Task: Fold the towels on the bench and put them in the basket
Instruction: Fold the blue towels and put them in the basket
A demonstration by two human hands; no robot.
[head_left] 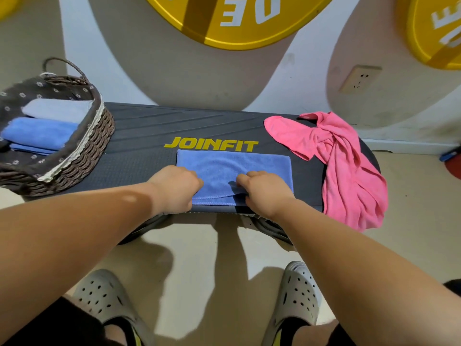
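A blue towel (pixel 224 166) lies flat and partly folded on the black bench (pixel 154 126), just below its yellow lettering. My left hand (pixel 174 188) grips the towel's near left edge and my right hand (pixel 264 191) pinches its near edge on the right. A crumpled pink towel (pixel 344 171) lies on the bench's right end and hangs over the front. A woven basket (pixel 94 146) stands on the left end, holding a folded blue towel (pixel 40 133) and a folded pale blue towel (pixel 57 109).
The bench stands against a wall with large yellow discs (pixel 237 21) and a power socket (pixel 359 78). My feet in grey clogs (pixel 107 298) are on the floor before the bench. A red and blue object (pixel 452 158) lies at the far right.
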